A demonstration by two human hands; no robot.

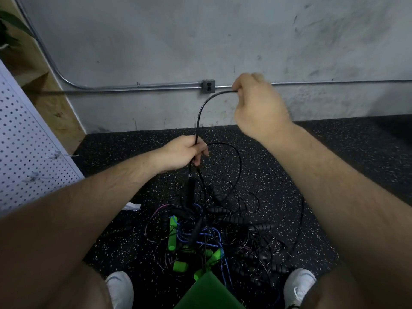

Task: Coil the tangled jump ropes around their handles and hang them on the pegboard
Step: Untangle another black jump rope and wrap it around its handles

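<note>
L hand (186,152) low and fwd on a bare outstretched forearm, fingers curled round a thin black jump-rope cord (200,114). R hand (258,108) held higher, back toward the camera, fingertips pinching the same cord's upper end. Both arms extended fwd.

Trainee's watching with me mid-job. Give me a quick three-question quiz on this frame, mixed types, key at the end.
1. True or false: the left hand and the right hand grip one black rope that arcs between them.
2. Where is the white pegboard? A) at the person's left B) at the person's right C) hung above the wall outlet
3. Fill in: the bright handles in the tangled pile are ___.
Key: 1 true; 2 A; 3 green.
</note>
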